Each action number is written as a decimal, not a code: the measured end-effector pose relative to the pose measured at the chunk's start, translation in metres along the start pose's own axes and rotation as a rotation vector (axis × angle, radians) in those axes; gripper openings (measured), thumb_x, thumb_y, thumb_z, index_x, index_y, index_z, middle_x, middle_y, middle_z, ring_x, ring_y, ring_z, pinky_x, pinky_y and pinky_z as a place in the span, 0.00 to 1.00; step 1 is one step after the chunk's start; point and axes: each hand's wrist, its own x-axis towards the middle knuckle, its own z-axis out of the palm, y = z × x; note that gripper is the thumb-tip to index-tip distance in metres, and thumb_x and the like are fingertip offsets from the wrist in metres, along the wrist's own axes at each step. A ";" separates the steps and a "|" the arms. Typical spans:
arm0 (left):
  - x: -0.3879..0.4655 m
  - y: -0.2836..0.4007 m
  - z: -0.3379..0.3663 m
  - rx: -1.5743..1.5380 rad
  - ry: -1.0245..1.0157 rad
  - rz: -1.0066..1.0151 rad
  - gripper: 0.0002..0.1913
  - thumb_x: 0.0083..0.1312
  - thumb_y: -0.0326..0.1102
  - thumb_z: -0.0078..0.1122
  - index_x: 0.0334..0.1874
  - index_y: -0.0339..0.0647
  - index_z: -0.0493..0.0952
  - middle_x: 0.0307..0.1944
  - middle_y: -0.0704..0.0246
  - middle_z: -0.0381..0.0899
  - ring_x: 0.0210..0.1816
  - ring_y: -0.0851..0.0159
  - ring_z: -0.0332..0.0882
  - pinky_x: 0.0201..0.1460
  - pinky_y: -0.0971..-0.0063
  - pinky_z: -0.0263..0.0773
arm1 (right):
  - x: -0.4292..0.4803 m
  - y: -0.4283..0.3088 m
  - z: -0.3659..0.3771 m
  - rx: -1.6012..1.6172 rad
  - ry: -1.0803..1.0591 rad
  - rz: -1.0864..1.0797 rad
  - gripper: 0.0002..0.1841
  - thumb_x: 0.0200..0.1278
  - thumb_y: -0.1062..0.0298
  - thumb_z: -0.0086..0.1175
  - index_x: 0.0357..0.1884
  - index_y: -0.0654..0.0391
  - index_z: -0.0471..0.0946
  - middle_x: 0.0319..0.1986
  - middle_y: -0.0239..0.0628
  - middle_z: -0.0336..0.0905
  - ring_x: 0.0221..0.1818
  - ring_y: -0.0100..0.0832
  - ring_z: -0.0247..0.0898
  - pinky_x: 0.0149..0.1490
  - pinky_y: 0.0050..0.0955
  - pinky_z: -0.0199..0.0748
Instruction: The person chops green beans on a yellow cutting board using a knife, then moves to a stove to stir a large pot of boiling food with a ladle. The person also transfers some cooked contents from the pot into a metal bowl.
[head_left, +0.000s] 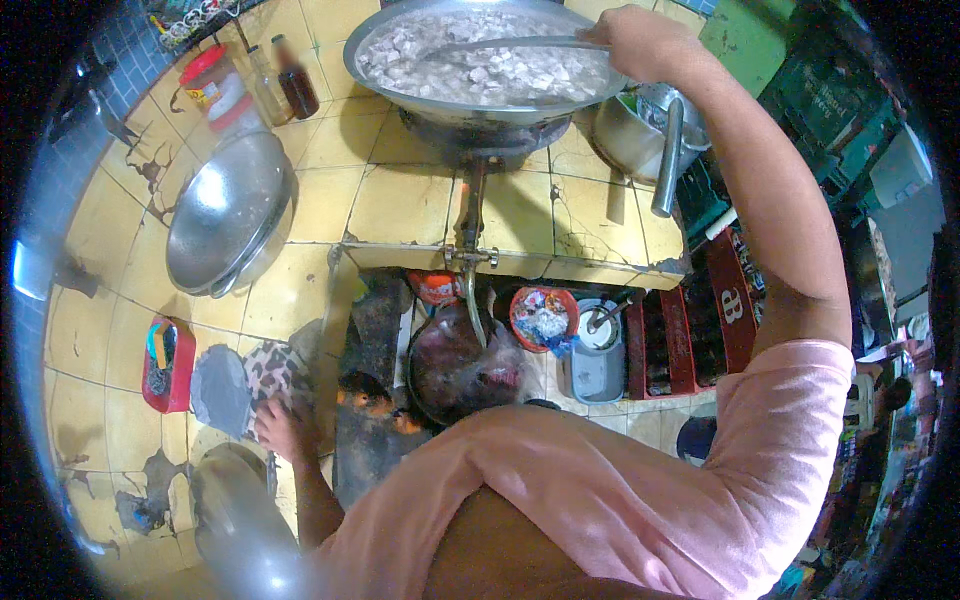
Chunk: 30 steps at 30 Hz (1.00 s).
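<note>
My right hand (649, 45) grips the handle of a long metal cooking utensil (517, 43), whose far end is down in the food. Pale chunks in cloudy liquid (487, 79) fill a wide metal wok (480, 109), which sits on a burner (487, 142) at the top of the view. Low on the left, my left hand (279, 429) rests on a spotted cloth (276, 375) at the counter's edge, fingers a little apart. Beside that cloth lies a grey cloth (220, 382).
Stacked metal bowls (229, 214) and bottles (296, 82) stand on the cracked yellow-tiled counter (401, 199). A red tray (178, 375) holds scrubbers. Right of the wok is a handled pot (611, 142). Below are a gas hose (474, 300), a waste basket (515, 322) and red crates (679, 337).
</note>
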 end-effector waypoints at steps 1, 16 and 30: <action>0.002 -0.002 0.000 0.006 -0.002 0.007 0.22 0.60 0.56 0.55 0.52 0.54 0.72 0.55 0.66 0.69 0.58 0.51 0.64 0.55 0.46 0.61 | 0.005 0.006 0.001 0.050 -0.018 -0.016 0.18 0.55 0.66 0.52 0.50 0.47 0.81 0.41 0.46 0.82 0.44 0.47 0.78 0.48 0.42 0.75; -0.006 -0.001 0.010 -0.040 0.113 0.007 0.19 0.62 0.54 0.53 0.49 0.54 0.73 0.54 0.66 0.70 0.57 0.52 0.65 0.55 0.47 0.61 | 0.038 0.131 -0.027 -0.272 -0.048 -0.387 0.25 0.48 0.64 0.56 0.54 0.44 0.78 0.36 0.48 0.81 0.37 0.50 0.75 0.42 0.47 0.73; -0.004 0.000 0.004 -0.010 0.071 0.008 0.20 0.64 0.57 0.51 0.50 0.53 0.73 0.55 0.68 0.70 0.56 0.51 0.66 0.53 0.47 0.63 | 0.021 0.152 -0.031 -0.039 0.075 -0.167 0.25 0.49 0.68 0.54 0.54 0.44 0.79 0.39 0.47 0.82 0.38 0.48 0.77 0.44 0.41 0.74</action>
